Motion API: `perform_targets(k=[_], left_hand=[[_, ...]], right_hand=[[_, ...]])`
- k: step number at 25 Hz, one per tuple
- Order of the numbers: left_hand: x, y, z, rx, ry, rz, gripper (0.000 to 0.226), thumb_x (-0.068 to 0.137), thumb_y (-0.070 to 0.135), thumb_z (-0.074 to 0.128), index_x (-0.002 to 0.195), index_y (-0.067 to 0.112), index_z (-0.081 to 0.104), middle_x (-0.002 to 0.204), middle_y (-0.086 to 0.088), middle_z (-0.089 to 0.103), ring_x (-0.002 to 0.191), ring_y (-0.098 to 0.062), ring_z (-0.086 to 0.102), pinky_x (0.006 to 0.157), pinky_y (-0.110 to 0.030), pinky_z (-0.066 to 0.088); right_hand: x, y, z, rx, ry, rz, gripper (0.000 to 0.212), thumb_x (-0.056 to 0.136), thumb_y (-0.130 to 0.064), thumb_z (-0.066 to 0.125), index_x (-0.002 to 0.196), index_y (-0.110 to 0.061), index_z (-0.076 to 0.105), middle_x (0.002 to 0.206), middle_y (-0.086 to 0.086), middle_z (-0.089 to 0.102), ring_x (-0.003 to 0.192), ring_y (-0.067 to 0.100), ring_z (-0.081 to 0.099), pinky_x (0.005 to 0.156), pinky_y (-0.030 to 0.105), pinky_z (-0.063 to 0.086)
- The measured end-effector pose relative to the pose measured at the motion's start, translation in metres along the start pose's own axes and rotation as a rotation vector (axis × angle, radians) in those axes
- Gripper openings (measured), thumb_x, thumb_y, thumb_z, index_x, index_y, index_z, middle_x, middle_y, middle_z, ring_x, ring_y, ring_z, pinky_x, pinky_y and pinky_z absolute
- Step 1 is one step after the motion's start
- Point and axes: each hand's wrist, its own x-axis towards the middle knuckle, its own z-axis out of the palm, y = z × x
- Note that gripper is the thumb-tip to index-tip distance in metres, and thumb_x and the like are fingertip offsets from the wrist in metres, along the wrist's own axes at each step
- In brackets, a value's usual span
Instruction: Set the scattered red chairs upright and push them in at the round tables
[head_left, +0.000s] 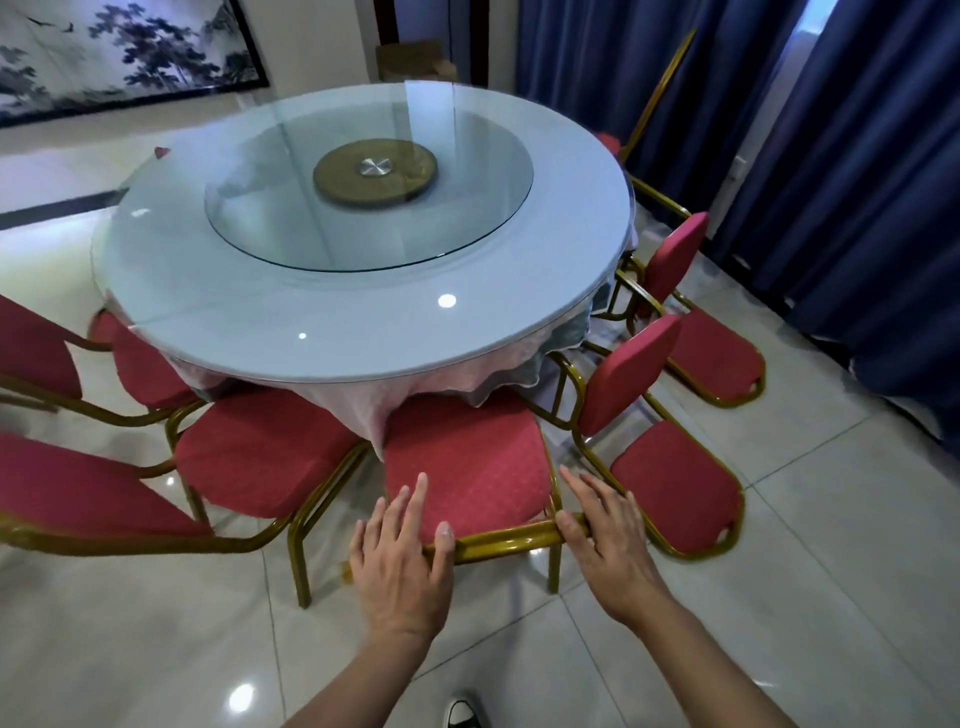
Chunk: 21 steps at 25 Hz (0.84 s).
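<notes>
A red chair (467, 467) with a gold frame stands right in front of me, its far edge under the pink tablecloth of the round glass-topped table (363, 332). My left hand (402, 561) lies flat on the near edge of its cushion, thumb on the gold front bar. My right hand (605, 540) rests at the bar's right end, thumb over it, fingers stretched out. To the right, two red chairs (675, 483) (717, 353) lie tipped on the floor beside the table. On the left, two more red chairs (260, 452) (145, 369) stand at the table.
A glass turntable (374, 171) sits in the table's middle. Dark blue curtains (857, 182) hang along the right, close behind the tipped chairs. Another gold chair frame (654, 88) leans at the back right. The floor is glossy tile (779, 623); my shoe (462, 714) shows below.
</notes>
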Motion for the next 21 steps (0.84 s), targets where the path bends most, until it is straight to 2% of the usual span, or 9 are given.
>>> perform_targets(k=[3, 10, 18, 21], left_hand=[[0.010, 0.008, 0.004, 0.009, -0.006, -0.009, 0.063, 0.095, 0.056, 0.024, 0.154, 0.037, 0.034, 0.147, 0.003, 0.054, 0.142, -0.023, 0.041, 0.118, -0.049, 0.028], [0.049, 0.021, 0.008, 0.000, 0.021, -0.094, 0.065, 0.093, 0.056, 0.025, 0.154, 0.035, 0.037, 0.147, -0.002, 0.054, 0.139, -0.025, 0.044, 0.116, -0.053, 0.031], [0.101, 0.032, 0.017, 0.040, 0.063, -0.163, 0.067, 0.093, 0.056, 0.021, 0.154, 0.032, 0.037, 0.148, -0.005, 0.052, 0.142, -0.028, 0.041, 0.121, -0.051, 0.022], [0.112, 0.028, 0.016, 0.036, 0.071, -0.181, 0.068, 0.092, 0.055, 0.020, 0.154, 0.032, 0.035, 0.151, -0.005, 0.049, 0.143, -0.027, 0.038, 0.122, -0.050, 0.019]], right_hand=[[0.016, 0.005, -0.009, -0.020, -0.020, -0.004, 0.066, 0.089, -0.084, 0.004, 0.150, -0.063, 0.008, 0.162, -0.015, 0.020, 0.152, 0.004, 0.009, 0.121, 0.033, -0.014], [0.067, 0.006, -0.023, -0.035, -0.122, -0.062, 0.067, 0.090, -0.082, 0.005, 0.154, -0.060, 0.003, 0.167, -0.010, 0.011, 0.155, 0.008, 0.001, 0.124, 0.047, -0.013], [0.137, 0.004, -0.033, -0.073, -0.176, -0.107, 0.071, 0.090, -0.080, 0.004, 0.156, -0.054, 0.008, 0.165, -0.007, 0.016, 0.154, 0.018, 0.010, 0.123, 0.045, -0.016], [0.149, 0.002, -0.029, -0.071, -0.162, -0.142, 0.073, 0.090, -0.081, 0.003, 0.156, -0.052, 0.010, 0.164, -0.009, 0.019, 0.153, 0.016, 0.011, 0.123, 0.044, -0.015]])
